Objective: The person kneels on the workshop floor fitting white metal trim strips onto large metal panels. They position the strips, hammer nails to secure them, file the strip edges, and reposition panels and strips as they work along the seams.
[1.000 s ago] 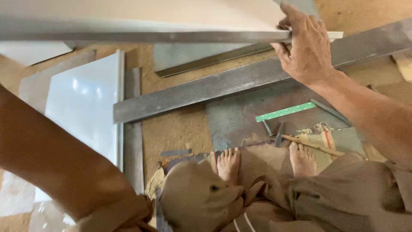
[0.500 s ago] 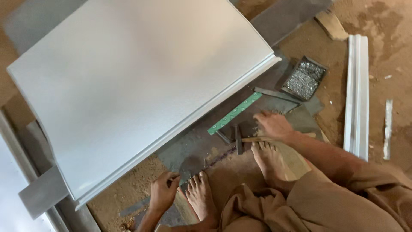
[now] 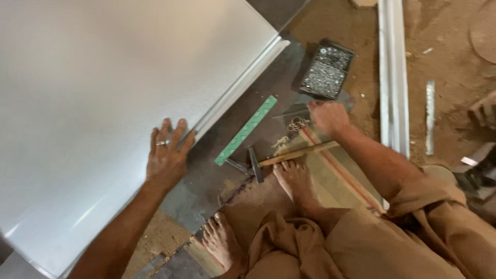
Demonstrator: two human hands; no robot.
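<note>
A large white panel (image 3: 113, 103) lies flat on the floor and fills the left of the view. My left hand (image 3: 168, 155), with a ring on one finger, rests flat on the panel's lower right edge, fingers spread. My right hand (image 3: 328, 116) is curled into a fist just below a black tray of nails (image 3: 326, 70); I see nothing in it. A hammer with a wooden handle (image 3: 289, 156) lies between the hand and my bare foot (image 3: 294, 181). A green ruler (image 3: 245, 130) lies beside the panel's edge.
White moulding strips (image 3: 392, 77) lie along the dirt floor at the right. A dark metal sheet (image 3: 206, 181) lies under the panel's corner and the tools. A woven sack (image 3: 336, 175) lies under my right leg. Scrap pieces sit at the far right.
The white panel, held up overhead a second ago, now lies flat. My left hand moved from the floor by my foot onto its edge. My right hand shifted toward the nail tray.
</note>
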